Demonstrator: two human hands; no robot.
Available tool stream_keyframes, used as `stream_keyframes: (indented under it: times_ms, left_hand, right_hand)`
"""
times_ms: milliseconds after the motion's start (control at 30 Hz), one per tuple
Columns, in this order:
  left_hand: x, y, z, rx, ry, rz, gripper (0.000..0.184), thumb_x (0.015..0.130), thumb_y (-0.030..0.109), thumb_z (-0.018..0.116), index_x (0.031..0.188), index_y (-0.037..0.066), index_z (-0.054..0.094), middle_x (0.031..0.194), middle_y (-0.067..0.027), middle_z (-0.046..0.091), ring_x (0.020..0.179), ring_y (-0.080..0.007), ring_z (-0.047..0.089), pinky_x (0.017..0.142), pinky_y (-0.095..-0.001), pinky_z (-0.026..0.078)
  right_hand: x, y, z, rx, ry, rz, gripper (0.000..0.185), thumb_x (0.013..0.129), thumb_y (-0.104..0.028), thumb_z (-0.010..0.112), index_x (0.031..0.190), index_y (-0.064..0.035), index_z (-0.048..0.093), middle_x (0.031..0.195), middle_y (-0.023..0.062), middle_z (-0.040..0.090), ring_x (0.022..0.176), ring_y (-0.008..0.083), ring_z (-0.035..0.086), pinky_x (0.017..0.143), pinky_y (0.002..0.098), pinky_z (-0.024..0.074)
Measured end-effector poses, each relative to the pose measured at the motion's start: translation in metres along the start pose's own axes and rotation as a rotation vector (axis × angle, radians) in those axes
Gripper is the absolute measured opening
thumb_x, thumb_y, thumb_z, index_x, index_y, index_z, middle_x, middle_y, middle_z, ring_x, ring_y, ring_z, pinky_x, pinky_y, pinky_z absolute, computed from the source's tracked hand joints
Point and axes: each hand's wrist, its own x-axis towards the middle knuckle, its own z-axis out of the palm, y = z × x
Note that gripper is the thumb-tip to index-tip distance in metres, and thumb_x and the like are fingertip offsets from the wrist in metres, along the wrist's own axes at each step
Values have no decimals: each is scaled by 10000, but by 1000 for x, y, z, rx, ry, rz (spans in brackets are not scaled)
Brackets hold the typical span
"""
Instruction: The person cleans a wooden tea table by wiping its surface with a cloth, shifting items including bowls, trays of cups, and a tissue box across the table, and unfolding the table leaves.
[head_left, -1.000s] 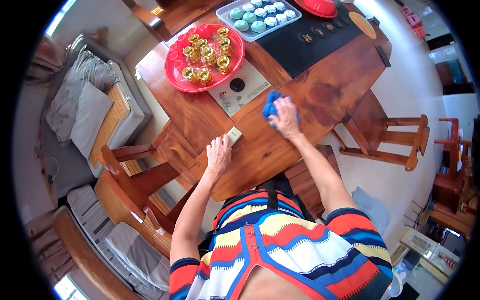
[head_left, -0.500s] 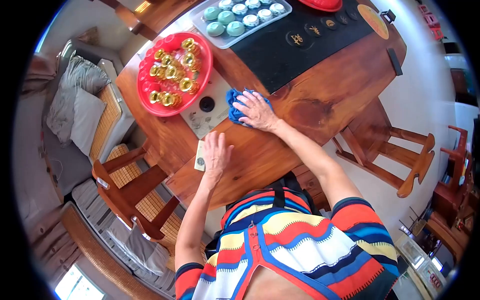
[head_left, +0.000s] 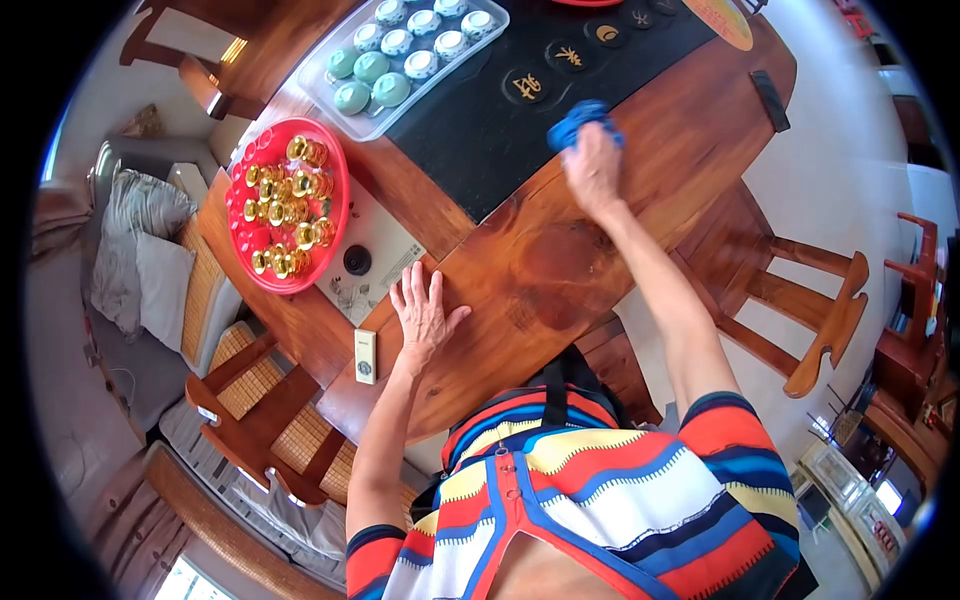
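Observation:
My right hand [head_left: 593, 172] holds a crumpled blue cloth [head_left: 580, 124] at the near edge of the black tea tray [head_left: 455, 150]; hand and cloth are slightly blurred. Flat on the wooden table [head_left: 480, 330], my left hand [head_left: 425, 312] rests with fingers spread and nothing in it. Just left of that hand lies a small pale rectangular control [head_left: 365, 357] with a round dark dial. Beyond the fingertips is a light patterned panel [head_left: 385, 240] bearing a round black knob [head_left: 357, 260].
A red round tray [head_left: 338, 215] holding several gold cups [head_left: 289, 210] stands at the left. Behind it, a clear plastic tray [head_left: 377, 132] carries several green and patterned white cups. Wooden chairs [head_left: 810, 310] flank the table, and a cushioned sofa [head_left: 150, 250] is at far left.
My right hand has swept the blue cloth rightward and away, from beside the patterned panel to the black tray's edge. My left hand has come off the pale control. The view has shifted.

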Motion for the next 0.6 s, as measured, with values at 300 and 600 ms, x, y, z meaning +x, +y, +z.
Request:
stream_keyframes:
  times_ms: [300, 600]
  left_hand:
    - [79, 50, 22, 79, 40, -33, 772, 792, 565, 624, 1363, 80, 437, 1512, -207, 208, 1408, -382, 175, 1070, -661, 87]
    - [77, 53, 22, 62, 19, -66, 794, 817, 608, 563, 1373, 61, 413, 1538, -189, 170, 1433, -365, 100, 1084, -634, 32]
  right_hand:
    - [31, 15, 5, 127, -274, -413, 392, 809, -263, 641, 1162, -106, 577, 1171, 117, 547, 1105, 304, 512, 904, 426, 426]
    - [41, 188, 0, -393, 188, 234, 383, 899, -349, 569, 1154, -65, 546, 1260, 172, 495, 1143, 391, 469, 928, 516, 394]
